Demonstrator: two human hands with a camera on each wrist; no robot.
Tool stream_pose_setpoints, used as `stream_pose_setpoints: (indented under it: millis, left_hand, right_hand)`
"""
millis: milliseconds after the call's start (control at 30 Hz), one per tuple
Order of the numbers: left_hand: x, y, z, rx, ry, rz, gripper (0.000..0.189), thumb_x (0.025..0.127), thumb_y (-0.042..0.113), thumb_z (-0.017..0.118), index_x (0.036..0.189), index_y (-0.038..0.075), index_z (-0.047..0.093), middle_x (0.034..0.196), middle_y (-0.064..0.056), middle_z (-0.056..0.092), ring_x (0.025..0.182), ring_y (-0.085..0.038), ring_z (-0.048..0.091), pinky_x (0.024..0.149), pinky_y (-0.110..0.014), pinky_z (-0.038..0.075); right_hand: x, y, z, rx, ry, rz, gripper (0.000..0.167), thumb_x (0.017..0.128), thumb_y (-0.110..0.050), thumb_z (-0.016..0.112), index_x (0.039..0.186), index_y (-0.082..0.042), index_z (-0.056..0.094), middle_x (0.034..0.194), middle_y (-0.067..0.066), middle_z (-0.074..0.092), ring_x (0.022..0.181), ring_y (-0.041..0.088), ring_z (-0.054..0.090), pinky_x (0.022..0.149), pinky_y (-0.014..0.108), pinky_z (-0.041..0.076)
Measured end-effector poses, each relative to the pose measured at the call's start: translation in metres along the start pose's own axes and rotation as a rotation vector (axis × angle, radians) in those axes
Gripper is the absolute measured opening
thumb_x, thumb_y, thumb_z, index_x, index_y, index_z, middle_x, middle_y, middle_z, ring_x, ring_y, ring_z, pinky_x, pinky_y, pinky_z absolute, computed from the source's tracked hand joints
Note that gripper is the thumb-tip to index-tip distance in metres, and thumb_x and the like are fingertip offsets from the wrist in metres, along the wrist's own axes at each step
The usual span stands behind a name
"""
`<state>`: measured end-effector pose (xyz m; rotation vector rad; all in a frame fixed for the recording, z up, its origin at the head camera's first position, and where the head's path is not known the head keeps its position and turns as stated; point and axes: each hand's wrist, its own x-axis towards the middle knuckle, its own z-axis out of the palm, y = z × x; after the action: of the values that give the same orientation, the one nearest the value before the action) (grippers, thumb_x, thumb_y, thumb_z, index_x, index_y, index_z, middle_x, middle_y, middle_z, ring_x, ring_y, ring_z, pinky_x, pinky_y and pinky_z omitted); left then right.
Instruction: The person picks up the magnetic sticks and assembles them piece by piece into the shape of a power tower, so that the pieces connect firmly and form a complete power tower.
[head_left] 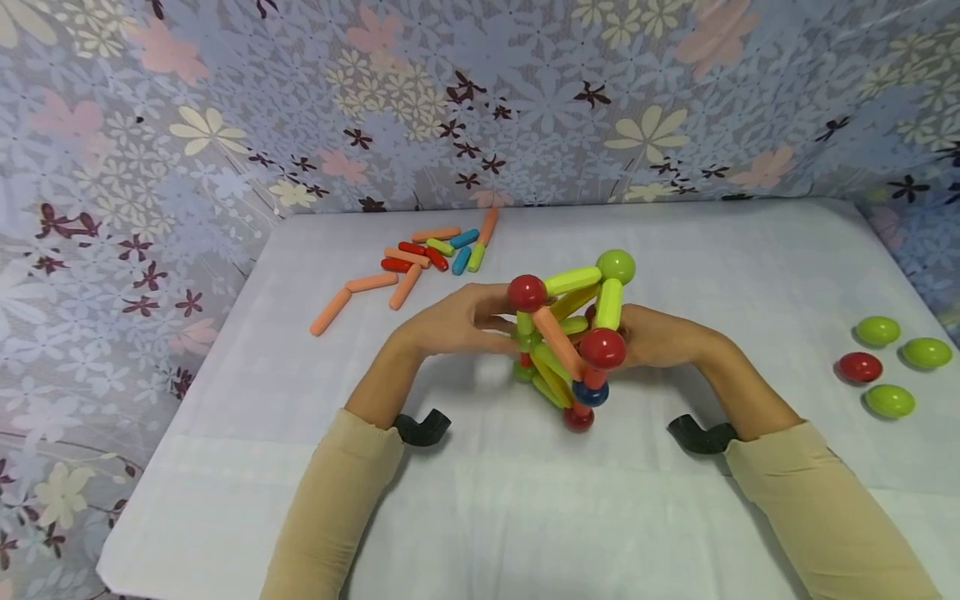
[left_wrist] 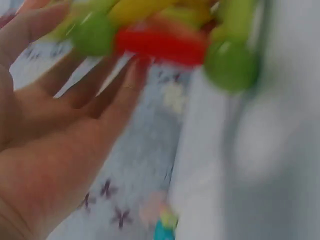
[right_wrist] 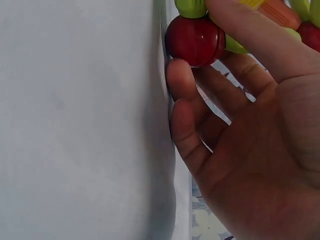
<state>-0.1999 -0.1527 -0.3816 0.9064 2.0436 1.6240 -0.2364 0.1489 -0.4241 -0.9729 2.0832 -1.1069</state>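
Note:
Between my hands is a magnetic stick-and-ball structure [head_left: 555, 333], built from yellow-green, orange and red sticks joined by red, green and dark blue balls. At its left side, my left hand [head_left: 463, 321] touches it with fairly straight, spread fingers. In the left wrist view, fingertips of that hand [left_wrist: 70, 110] meet a red stick [left_wrist: 162, 46] near a green ball [left_wrist: 95, 34]. My right hand [head_left: 660, 333] holds the right side. Its thumb and bent fingers lie about a red ball [right_wrist: 195, 42] in the right wrist view. Part of this grip is hidden by the structure.
Loose orange, red, blue and green sticks [head_left: 405, 287] lie at the back left of the white-covered table [head_left: 225, 500]. On the right are several balls, including a red ball [head_left: 859, 367] and green ball [head_left: 889, 401]. Flowered cloth [head_left: 525, 108] rises behind.

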Motion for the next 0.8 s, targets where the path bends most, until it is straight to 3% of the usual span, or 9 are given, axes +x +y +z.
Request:
stream_pose_setpoints:
  millis: [33,100,167,233,333,433,533,667,800]
  left_hand:
    - [-0.001,-0.004,-0.006,0.027,0.062,-0.002,0.047,0.087,0.002,0.065,0.133,0.004,0.054,0.128,-0.007,0.058,0.118,-0.02,0.054,0.094,-0.038,0.047]
    - [-0.003,-0.019,-0.015,0.192,0.255,-0.016,0.042,0.088,0.003,0.06,0.13,0.005,0.056,0.128,-0.005,0.058,0.117,-0.019,0.054,0.091,-0.035,0.049]
    - [-0.003,-0.037,-0.022,0.438,0.437,-0.084,0.043,0.088,0.004,0.057,0.131,0.008,0.057,0.134,-0.005,0.054,0.123,-0.02,0.049,0.097,-0.035,0.044]
    - [-0.004,-0.053,-0.027,0.695,0.522,-0.187,0.049,0.089,0.009,0.056,0.138,0.011,0.051,0.144,-0.005,0.044,0.131,-0.022,0.04,0.105,-0.037,0.035]
    - [-0.006,-0.064,-0.03,0.979,0.435,-0.302,0.06,0.092,0.021,0.056,0.148,0.011,0.037,0.155,-0.007,0.028,0.141,-0.028,0.024,0.113,-0.044,0.02]
    - [-0.007,-0.065,-0.03,1.079,0.356,-0.379,0.062,0.094,0.031,0.053,0.15,0.01,0.034,0.154,-0.007,0.03,0.14,-0.029,0.025,0.113,-0.045,0.019]
    - [-0.007,-0.063,-0.029,1.081,0.404,-0.386,0.055,0.094,0.031,0.054,0.143,0.007,0.044,0.143,-0.009,0.043,0.133,-0.028,0.036,0.11,-0.042,0.027]
    - [-0.007,-0.061,-0.028,1.059,0.544,-0.363,0.044,0.092,0.028,0.059,0.131,0.01,0.054,0.124,-0.012,0.049,0.111,-0.025,0.049,0.089,-0.04,0.047]
    - [-0.008,-0.064,-0.029,1.128,0.52,-0.384,0.039,0.094,0.026,0.056,0.131,0.014,0.058,0.131,-0.014,0.048,0.118,-0.029,0.046,0.095,-0.043,0.042]
  right_hand:
    - [0.0,0.0,0.0,-0.003,0.001,0.011,0.041,0.076,-0.028,0.083,0.11,-0.018,0.061,0.102,0.006,0.06,0.098,0.028,0.052,0.085,0.046,0.044]
    - [-0.001,0.0,-0.001,-0.008,0.0,0.023,0.044,0.076,-0.029,0.083,0.112,-0.018,0.059,0.102,0.007,0.06,0.097,0.028,0.052,0.084,0.046,0.044]
    - [-0.001,0.0,-0.001,-0.014,-0.004,0.027,0.047,0.076,-0.03,0.083,0.114,-0.018,0.058,0.104,0.006,0.059,0.099,0.028,0.052,0.086,0.046,0.044]
    - [-0.001,0.0,0.0,-0.017,-0.008,0.026,0.047,0.076,-0.03,0.083,0.114,-0.017,0.058,0.105,0.006,0.059,0.1,0.028,0.052,0.086,0.046,0.044]
    - [-0.001,0.0,0.0,-0.022,-0.008,0.029,0.049,0.076,-0.03,0.083,0.114,-0.016,0.058,0.105,0.006,0.058,0.1,0.028,0.051,0.086,0.045,0.044]
    - [-0.001,0.0,0.0,-0.026,-0.007,0.036,0.05,0.076,-0.031,0.083,0.115,-0.015,0.057,0.105,0.007,0.058,0.1,0.028,0.051,0.085,0.045,0.044]
    - [-0.001,-0.001,0.0,-0.034,-0.006,0.039,0.051,0.076,-0.031,0.083,0.116,-0.014,0.056,0.105,0.007,0.058,0.102,0.028,0.05,0.086,0.045,0.044]
    - [-0.001,0.0,0.0,-0.048,-0.001,0.043,0.051,0.076,-0.032,0.082,0.116,-0.015,0.057,0.106,0.006,0.058,0.103,0.027,0.05,0.088,0.044,0.043]
    - [-0.001,-0.001,0.0,-0.043,-0.001,0.048,0.05,0.077,-0.031,0.082,0.116,-0.015,0.056,0.105,0.006,0.057,0.102,0.028,0.05,0.086,0.044,0.044]
